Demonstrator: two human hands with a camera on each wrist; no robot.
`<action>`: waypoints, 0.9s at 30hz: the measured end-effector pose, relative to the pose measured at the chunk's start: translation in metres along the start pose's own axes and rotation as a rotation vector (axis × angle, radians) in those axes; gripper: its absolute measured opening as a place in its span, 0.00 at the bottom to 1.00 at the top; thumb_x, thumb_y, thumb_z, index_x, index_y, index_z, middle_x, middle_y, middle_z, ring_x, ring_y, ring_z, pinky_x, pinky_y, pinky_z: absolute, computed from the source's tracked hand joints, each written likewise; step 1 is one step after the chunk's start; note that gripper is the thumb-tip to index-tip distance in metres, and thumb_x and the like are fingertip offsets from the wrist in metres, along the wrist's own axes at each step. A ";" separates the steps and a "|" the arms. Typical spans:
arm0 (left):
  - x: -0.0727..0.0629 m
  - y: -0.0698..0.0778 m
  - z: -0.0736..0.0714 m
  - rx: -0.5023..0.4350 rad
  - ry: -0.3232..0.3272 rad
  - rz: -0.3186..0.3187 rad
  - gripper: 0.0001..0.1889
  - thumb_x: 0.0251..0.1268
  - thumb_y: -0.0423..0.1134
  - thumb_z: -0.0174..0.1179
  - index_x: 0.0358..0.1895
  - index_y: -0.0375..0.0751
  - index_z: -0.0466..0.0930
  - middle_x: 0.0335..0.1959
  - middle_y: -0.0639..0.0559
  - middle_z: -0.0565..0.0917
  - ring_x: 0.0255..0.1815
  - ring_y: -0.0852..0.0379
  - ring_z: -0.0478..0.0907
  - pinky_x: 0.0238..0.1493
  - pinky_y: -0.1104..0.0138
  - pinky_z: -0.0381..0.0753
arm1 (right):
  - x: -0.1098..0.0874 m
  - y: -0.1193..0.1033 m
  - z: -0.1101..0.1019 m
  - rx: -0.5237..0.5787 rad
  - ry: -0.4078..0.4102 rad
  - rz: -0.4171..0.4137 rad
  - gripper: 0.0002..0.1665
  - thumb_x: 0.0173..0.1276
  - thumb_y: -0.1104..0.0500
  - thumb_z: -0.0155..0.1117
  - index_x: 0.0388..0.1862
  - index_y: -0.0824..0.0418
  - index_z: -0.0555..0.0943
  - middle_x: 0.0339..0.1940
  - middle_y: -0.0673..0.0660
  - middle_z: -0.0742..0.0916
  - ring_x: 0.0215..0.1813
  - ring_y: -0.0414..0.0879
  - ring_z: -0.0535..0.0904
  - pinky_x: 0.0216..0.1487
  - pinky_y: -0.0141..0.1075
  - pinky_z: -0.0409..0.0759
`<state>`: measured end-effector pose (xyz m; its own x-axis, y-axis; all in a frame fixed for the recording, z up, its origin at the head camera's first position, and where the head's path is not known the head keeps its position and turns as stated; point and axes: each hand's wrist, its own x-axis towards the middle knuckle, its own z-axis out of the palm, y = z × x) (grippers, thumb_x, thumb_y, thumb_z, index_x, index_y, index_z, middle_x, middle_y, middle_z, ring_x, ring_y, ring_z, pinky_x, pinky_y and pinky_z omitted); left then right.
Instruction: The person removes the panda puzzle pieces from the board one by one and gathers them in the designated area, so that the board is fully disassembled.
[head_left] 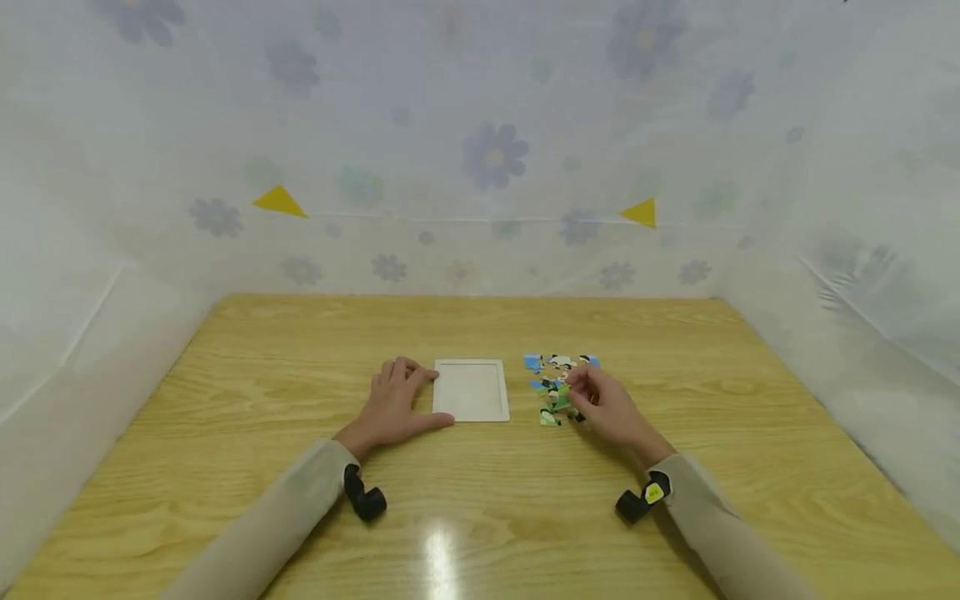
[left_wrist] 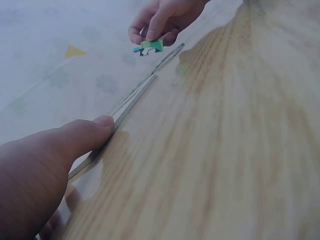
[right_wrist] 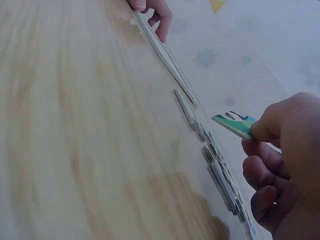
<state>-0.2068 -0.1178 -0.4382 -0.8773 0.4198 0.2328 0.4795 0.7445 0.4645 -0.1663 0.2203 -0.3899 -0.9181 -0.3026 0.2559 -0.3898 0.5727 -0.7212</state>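
Note:
A shallow white puzzle tray (head_left: 471, 392) lies flat on the table. My left hand (head_left: 396, 402) rests at its left side, thumb extended along the near corner and a finger touching the left edge higher up. The left wrist view shows that thumb (left_wrist: 85, 137) against the tray's rim. My right hand (head_left: 609, 408) pinches a green puzzle piece (right_wrist: 234, 123) with white and blue parts between thumb and fingers, raised above the table. Below and around it lie several loose puzzle pieces (head_left: 551, 418) in blue, green, white and black; the right hand partly hides them.
The wood-grain table (head_left: 480, 500) extends around the tray and pieces. White flower-printed sheeting (head_left: 495, 100) rises at the back and both sides, with two yellow triangles on the back sheet. Each wrist carries a black camera.

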 end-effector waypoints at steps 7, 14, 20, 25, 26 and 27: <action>0.001 0.000 -0.001 0.004 -0.004 -0.003 0.41 0.49 0.67 0.65 0.64 0.47 0.73 0.56 0.45 0.66 0.55 0.46 0.60 0.53 0.51 0.57 | -0.005 0.050 -0.005 0.003 0.049 0.006 0.07 0.69 0.67 0.59 0.44 0.66 0.74 0.31 0.56 0.80 0.28 0.37 0.70 0.29 0.30 0.69; 0.001 -0.002 0.002 0.000 -0.022 -0.009 0.42 0.49 0.69 0.64 0.65 0.48 0.72 0.56 0.46 0.66 0.55 0.47 0.60 0.54 0.50 0.57 | -0.026 0.066 -0.020 -0.025 0.070 0.089 0.06 0.71 0.65 0.57 0.45 0.64 0.75 0.30 0.56 0.81 0.27 0.37 0.71 0.28 0.31 0.70; 0.000 -0.003 0.000 -0.010 -0.008 -0.007 0.42 0.49 0.68 0.64 0.65 0.47 0.72 0.57 0.45 0.66 0.56 0.46 0.60 0.54 0.50 0.57 | -0.034 0.075 -0.029 -0.099 0.107 0.114 0.06 0.69 0.66 0.59 0.43 0.65 0.77 0.31 0.55 0.82 0.28 0.37 0.72 0.30 0.31 0.71; 0.000 -0.004 -0.003 -0.003 -0.001 -0.004 0.41 0.50 0.68 0.65 0.64 0.46 0.73 0.57 0.44 0.66 0.56 0.45 0.60 0.55 0.50 0.57 | -0.032 0.073 -0.030 -0.162 0.089 0.097 0.05 0.66 0.67 0.61 0.41 0.65 0.79 0.29 0.54 0.82 0.26 0.35 0.71 0.29 0.31 0.71; 0.000 -0.005 -0.003 -0.003 0.000 -0.005 0.41 0.50 0.67 0.65 0.64 0.46 0.73 0.57 0.44 0.66 0.56 0.45 0.60 0.54 0.50 0.57 | -0.031 0.072 -0.029 -0.165 0.082 0.094 0.05 0.66 0.67 0.61 0.41 0.66 0.79 0.28 0.54 0.82 0.25 0.35 0.71 0.28 0.31 0.71; -0.001 -0.005 -0.004 -0.004 0.000 -0.005 0.41 0.50 0.67 0.65 0.64 0.46 0.73 0.57 0.44 0.66 0.56 0.45 0.60 0.54 0.50 0.57 | -0.030 0.071 -0.029 -0.163 0.077 0.096 0.05 0.66 0.68 0.61 0.40 0.66 0.78 0.28 0.54 0.82 0.26 0.35 0.71 0.28 0.30 0.71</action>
<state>-0.2086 -0.1241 -0.4379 -0.8797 0.4160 0.2306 0.4750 0.7447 0.4688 -0.1686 0.2924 -0.4306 -0.9519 -0.1854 0.2438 -0.3010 0.7134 -0.6328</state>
